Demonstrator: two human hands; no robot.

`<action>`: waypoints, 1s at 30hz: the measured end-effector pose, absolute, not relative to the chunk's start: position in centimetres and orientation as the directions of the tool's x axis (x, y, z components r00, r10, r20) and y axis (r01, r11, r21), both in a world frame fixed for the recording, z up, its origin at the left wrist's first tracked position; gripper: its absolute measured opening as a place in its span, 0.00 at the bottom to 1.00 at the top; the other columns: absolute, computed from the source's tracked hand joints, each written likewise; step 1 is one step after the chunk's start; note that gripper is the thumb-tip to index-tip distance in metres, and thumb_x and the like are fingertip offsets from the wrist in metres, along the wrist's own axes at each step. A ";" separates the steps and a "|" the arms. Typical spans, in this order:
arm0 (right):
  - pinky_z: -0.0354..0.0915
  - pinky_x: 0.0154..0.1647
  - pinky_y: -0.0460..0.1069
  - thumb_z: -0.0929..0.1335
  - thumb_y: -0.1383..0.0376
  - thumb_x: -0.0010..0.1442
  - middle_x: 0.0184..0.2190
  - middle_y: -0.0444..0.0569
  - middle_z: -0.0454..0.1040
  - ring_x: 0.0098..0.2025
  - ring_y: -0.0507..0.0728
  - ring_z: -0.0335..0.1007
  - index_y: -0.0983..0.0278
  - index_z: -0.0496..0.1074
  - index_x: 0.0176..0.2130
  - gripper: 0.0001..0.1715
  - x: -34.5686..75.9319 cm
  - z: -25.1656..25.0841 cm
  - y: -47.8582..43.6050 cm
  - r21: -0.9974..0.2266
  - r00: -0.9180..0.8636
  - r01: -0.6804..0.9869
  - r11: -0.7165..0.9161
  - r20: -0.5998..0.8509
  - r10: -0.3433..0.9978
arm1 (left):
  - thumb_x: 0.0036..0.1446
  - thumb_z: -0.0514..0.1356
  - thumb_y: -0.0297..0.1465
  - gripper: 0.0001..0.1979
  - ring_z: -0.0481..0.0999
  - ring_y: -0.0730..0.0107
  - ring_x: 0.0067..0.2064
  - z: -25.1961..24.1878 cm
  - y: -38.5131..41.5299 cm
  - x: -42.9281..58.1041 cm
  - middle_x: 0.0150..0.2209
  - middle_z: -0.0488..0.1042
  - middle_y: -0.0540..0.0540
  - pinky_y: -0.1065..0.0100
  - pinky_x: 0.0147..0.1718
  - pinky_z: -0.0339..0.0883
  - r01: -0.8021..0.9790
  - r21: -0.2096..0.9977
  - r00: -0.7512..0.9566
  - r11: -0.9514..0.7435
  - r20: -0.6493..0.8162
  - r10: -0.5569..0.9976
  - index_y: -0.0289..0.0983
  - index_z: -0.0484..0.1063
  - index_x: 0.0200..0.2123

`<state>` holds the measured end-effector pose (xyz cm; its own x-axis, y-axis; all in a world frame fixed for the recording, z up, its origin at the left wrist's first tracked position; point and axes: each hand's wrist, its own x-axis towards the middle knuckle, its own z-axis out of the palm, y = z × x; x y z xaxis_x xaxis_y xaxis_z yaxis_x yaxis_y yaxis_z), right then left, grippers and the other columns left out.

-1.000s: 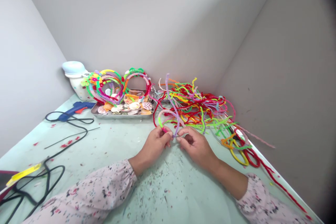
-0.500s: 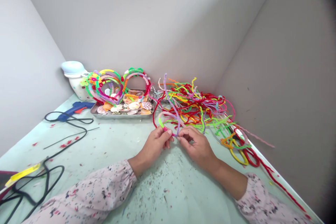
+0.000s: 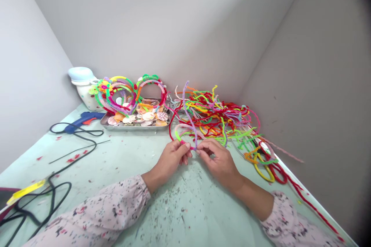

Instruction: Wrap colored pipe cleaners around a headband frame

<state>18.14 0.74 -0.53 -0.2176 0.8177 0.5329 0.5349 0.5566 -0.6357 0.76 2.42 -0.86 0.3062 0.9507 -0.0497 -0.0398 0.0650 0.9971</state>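
Hoop (image 3: 177, 135) Likely Feeling Light, Springy

Over the bench (image 3: 136, 152), the left hand (image 3: 174, 154) is pinching the hoop's magenta stretch; the right hand (image 3: 218, 160) is pinching the lilac stem's (image 3: 189, 118) base. Both pieces are probably bending easily, favouring fingertip holds near their join.

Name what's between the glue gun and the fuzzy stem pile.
The tray of shells, with colourful hoops over the shells, lies between the gun and the pile; the head view shows this.
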 end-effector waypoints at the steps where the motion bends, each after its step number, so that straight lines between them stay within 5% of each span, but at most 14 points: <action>1: 0.63 0.38 0.47 0.66 0.70 0.59 0.34 0.46 0.71 0.36 0.53 0.67 0.61 0.71 0.35 0.05 18.1 -0.5 0.7 -0.636 -0.216 0.536 0.555 0.531 0.819 | 0.56 0.56 0.40 0.15 0.64 0.78 0.20 -0.9 2.4 0.8 0.22 0.70 0.50 0.73 0.21 0.53 -0.035 0.997 0.307 0.065 -0.051 0.950 0.33 0.68 0.27; 30: 0.61 0.40 0.47 0.64 0.71 0.60 0.35 0.45 0.69 0.38 0.53 0.66 0.61 0.70 0.35 0.06 18.3 -0.7 0.9 -0.642 -0.260 0.539 0.546 0.489 0.832 | 0.56 0.57 0.40 0.15 0.64 0.79 0.19 -0.9 2.5 0.8 0.23 0.70 0.50 0.73 0.21 0.54 -0.030 0.998 0.306 0.059 -0.047 0.951 0.33 0.68 0.26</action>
